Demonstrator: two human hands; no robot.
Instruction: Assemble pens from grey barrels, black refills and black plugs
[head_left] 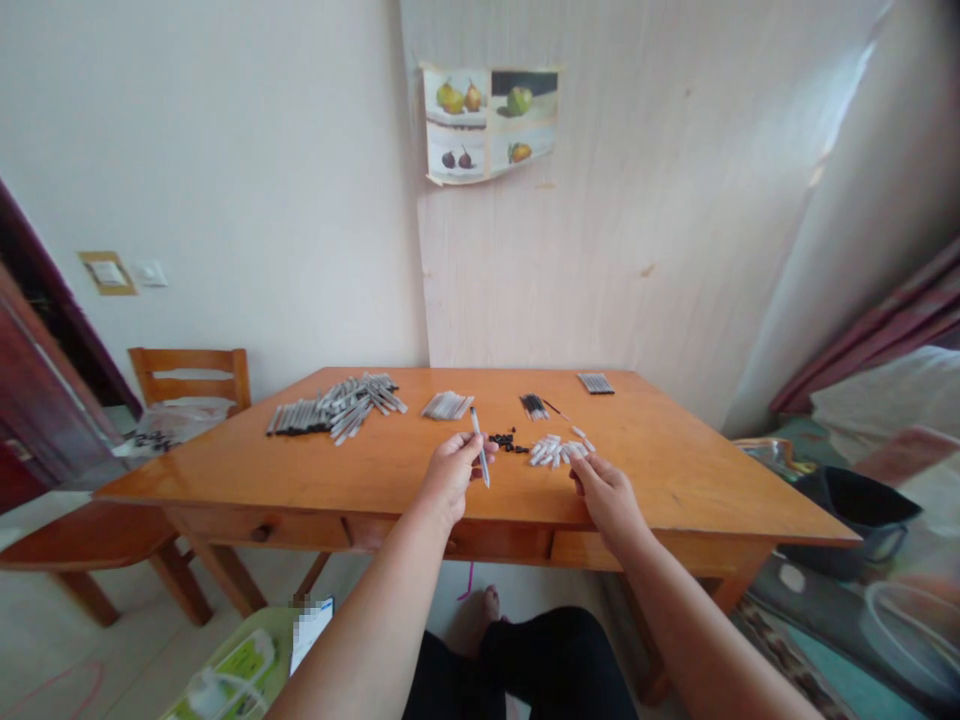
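My left hand (451, 475) is closed around a pen (481, 462), a slim clear barrel with a dark upper end, held tilted above the table. Small black plugs (507, 441) lie just beyond it. My right hand (609, 492) has its fingers pinched together at the near right edge of a heap of whitish pen caps (551, 451). Whether a cap is between those fingertips is hidden. Behind the caps lie dark pen refills (534, 406), with one loose refill (556, 410) beside them.
On the wooden table (420, 470), a large pile of pens (341, 405) lies at left, clear barrels (448, 404) at centre, and a neat row of pens (596, 383) at the far right. A chair (187, 375) stands left; a black bin (855, 500) is at right.
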